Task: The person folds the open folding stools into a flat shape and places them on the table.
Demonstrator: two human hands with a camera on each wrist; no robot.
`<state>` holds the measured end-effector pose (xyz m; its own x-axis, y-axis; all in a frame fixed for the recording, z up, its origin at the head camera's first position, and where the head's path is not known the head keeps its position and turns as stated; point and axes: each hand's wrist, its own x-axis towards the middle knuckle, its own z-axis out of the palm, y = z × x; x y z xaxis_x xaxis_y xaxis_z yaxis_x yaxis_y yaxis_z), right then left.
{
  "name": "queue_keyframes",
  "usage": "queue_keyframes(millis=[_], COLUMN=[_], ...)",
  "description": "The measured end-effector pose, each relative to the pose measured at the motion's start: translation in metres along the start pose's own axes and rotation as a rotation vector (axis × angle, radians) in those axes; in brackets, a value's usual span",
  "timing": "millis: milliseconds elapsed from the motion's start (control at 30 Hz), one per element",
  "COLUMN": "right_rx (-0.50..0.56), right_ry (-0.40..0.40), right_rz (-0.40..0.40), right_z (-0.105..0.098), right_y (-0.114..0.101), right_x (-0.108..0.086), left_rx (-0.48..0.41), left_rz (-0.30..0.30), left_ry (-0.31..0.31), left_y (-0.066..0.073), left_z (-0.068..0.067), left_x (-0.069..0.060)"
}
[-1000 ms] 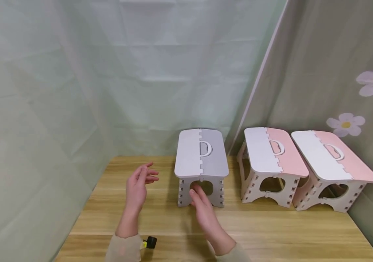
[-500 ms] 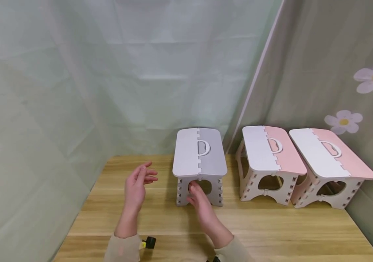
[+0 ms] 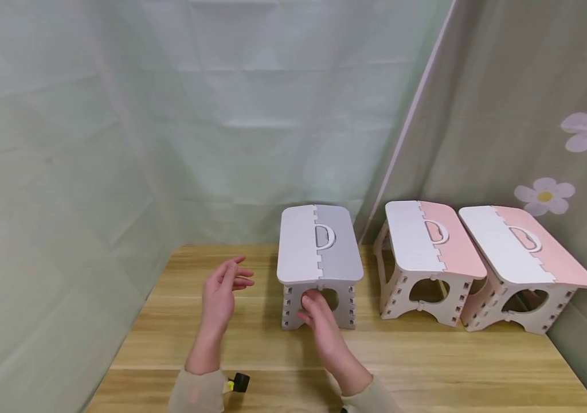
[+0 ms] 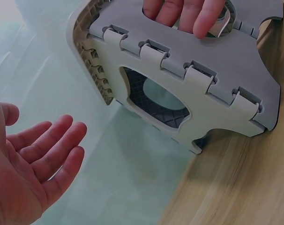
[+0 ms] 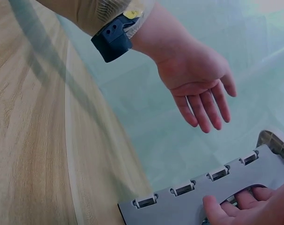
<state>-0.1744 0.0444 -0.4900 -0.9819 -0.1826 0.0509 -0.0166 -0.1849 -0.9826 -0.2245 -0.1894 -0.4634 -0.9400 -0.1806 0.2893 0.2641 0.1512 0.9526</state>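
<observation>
A folding step stool (image 3: 298,246) with a white and grey top and a white handle stands upright on the wooden table. My right hand (image 3: 324,327) is at the hole in its grey front leg panel, several fingers hooked into the opening. In the right wrist view the thumb (image 5: 214,211) lies outside against the panel, so the hand grips the hole's edge; those fingertips are partly hidden. My left hand (image 3: 218,298) hovers left of the stool, touching nothing, its fingers loosely extended and palm facing the stool. The left wrist view shows the stool's side panel (image 4: 156,79) with its oval hole.
Two folding stools with white and pink tops, the nearer one (image 3: 412,241) and the far right one (image 3: 505,252), stand close together to the right. Pale green curtain (image 3: 273,115) hangs behind, and a darker flowered curtain (image 3: 505,115) hangs at right. Bare wooden table (image 3: 252,350) lies in front.
The right hand's fingers have curled into the panel's hole. The grey and white stool has shifted slightly toward me. My left hand has drifted a little to the right.
</observation>
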Motion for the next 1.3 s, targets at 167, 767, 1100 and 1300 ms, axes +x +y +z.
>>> queue_keyframes(millis=[167, 767, 1100, 1300], right_rx=[-0.047, -0.118, -0.183, -0.198], right_ry=[0.064, 0.151, 0.140, 0.140], right_rz=[-0.003, 0.021, 0.050, 0.067], right_z=[0.0027, 0.0071, 0.0035, -0.0012], right_y=[0.0003, 0.0051, 0.0061, 0.0059], right_x=[-0.0011, -0.0053, -0.0040, -0.0037], left_rx=[-0.008, -0.010, -0.005, -0.007], left_rz=[-0.007, -0.011, -0.016, -0.021], left_ry=[-0.004, -0.013, -0.014, -0.017], left_y=[-0.0010, -0.0010, -0.0009, -0.0009], left_z=[0.0036, 0.0043, 0.0037, 0.0039], left_x=[0.0006, -0.0009, -0.0008, -0.0007])
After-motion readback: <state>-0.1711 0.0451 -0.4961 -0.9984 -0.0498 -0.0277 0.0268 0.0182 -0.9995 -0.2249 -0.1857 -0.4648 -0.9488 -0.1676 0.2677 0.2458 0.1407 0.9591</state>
